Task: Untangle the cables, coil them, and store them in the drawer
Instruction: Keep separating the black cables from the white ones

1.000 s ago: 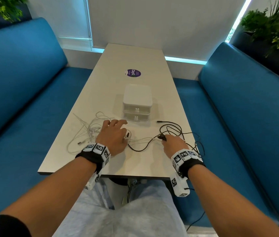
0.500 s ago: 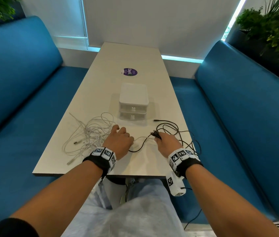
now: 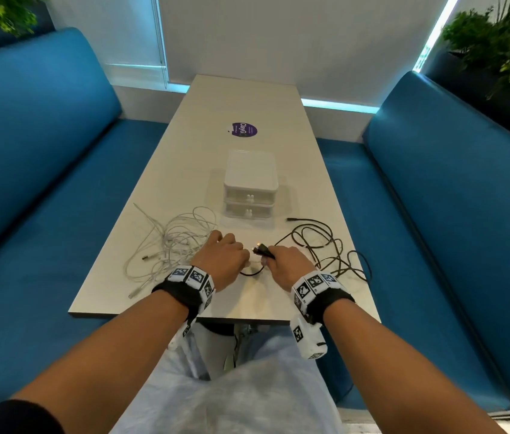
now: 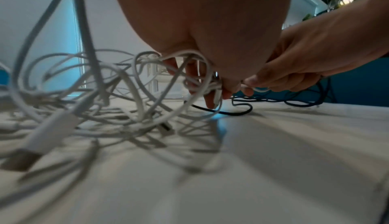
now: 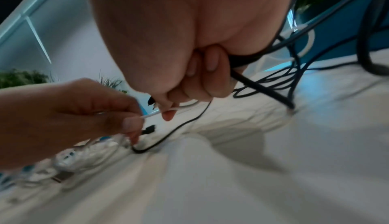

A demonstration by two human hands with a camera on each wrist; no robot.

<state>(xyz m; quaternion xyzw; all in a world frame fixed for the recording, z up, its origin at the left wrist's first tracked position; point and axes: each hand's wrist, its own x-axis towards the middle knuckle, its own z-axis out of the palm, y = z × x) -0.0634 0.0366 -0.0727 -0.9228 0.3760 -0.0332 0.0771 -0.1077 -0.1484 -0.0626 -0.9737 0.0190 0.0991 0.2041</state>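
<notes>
A tangle of white cables [image 3: 173, 245] lies on the table's near left, and a black cable [image 3: 317, 242] loops on the near right. My left hand [image 3: 239, 250] grips white cable strands [image 4: 207, 84] between thumb and curled fingers. My right hand [image 3: 270, 260] holds the black cable's plug [image 3: 263, 250], which sticks out toward the left hand. A white strand [image 5: 179, 108] runs under its fingers to the left hand [image 5: 128, 124]. The two hands almost touch. A small white two-drawer unit [image 3: 250, 186] stands behind them, both drawers closed.
The long pale table [image 3: 247, 98] runs away from me, with a purple sticker [image 3: 244, 130] beyond the drawer unit. Blue benches [image 3: 37, 170] flank both sides. The black cable's loops reach the table's right edge [image 3: 361, 270]. A loose white plug [image 3: 133, 294] lies near the front edge.
My right hand has moved left with the black plug and raised it up to the left hand. The left hand has curled from lying flat into a grip on the white strands.
</notes>
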